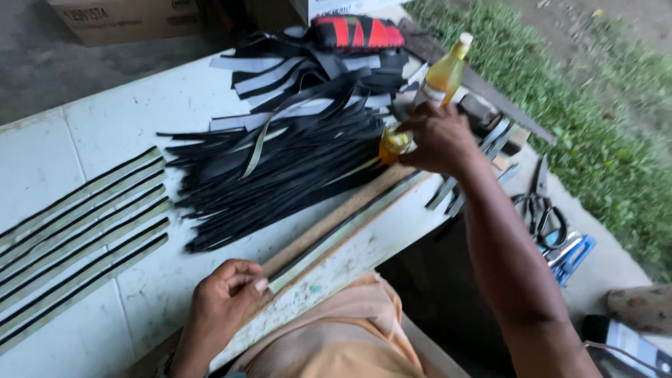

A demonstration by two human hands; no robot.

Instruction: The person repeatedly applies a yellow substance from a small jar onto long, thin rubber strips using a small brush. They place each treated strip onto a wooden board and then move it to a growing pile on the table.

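Two hands: right hand (439, 140) around small amber jar (393, 143), left hand (225, 290) on pale strip (348, 229).

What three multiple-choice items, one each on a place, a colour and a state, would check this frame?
1. Where does the pile of black strips lie?
A. On the white table
B. On the grass
C. Inside a cardboard box

2. What colour is the liquid in the tall bottle?
A. Blue
B. Yellow-amber
C. Clear

3. What is the left hand doing?
A. Hanging free in the air
B. Holding scissors
C. Pressing down one end of a long strip on a wooden board

Answers: 1 A, the strips spread across the white tabletop. 2 B, the bottle's contents look yellow-amber. 3 C, its fingers rest on the strip's near end, while the right hand grips a small amber container farther along.
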